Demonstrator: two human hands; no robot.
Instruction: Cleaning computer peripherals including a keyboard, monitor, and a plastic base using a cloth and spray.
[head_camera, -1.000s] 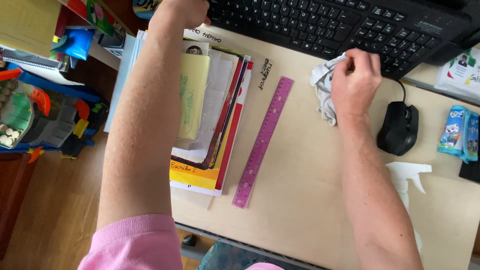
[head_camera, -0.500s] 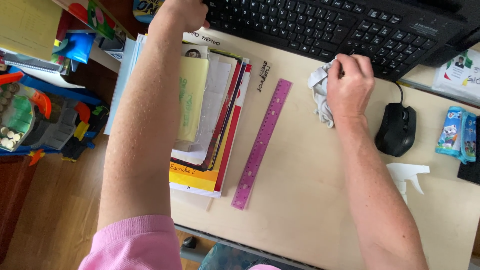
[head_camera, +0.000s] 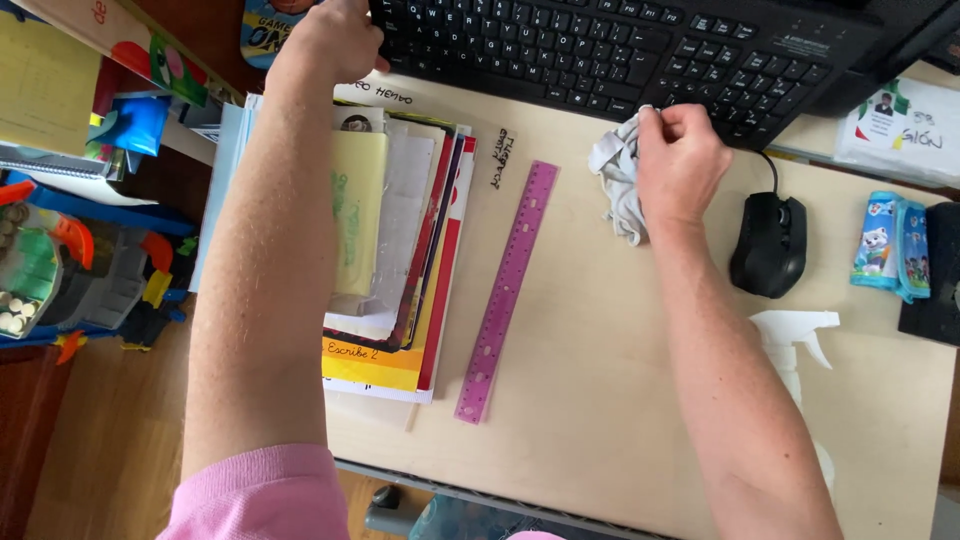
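My right hand is closed on a crumpled white cloth and presses it against the front edge of the black keyboard on the pale wooden desk. My left hand rests at the keyboard's left end, gripping its corner; its fingers are partly hidden at the frame's top. My left forearm lies over a stack of books and folders. A purple ruler lies between the stack and the cloth.
A black mouse sits right of my right hand. A white spray bottle lies by my right forearm. A blue tissue pack is at the far right. Toys and a blue bin stand on the floor at left.
My right hand with the cloth has slid left along the keyboard's front edge. The view has shifted slightly, so everything sits a little further left.
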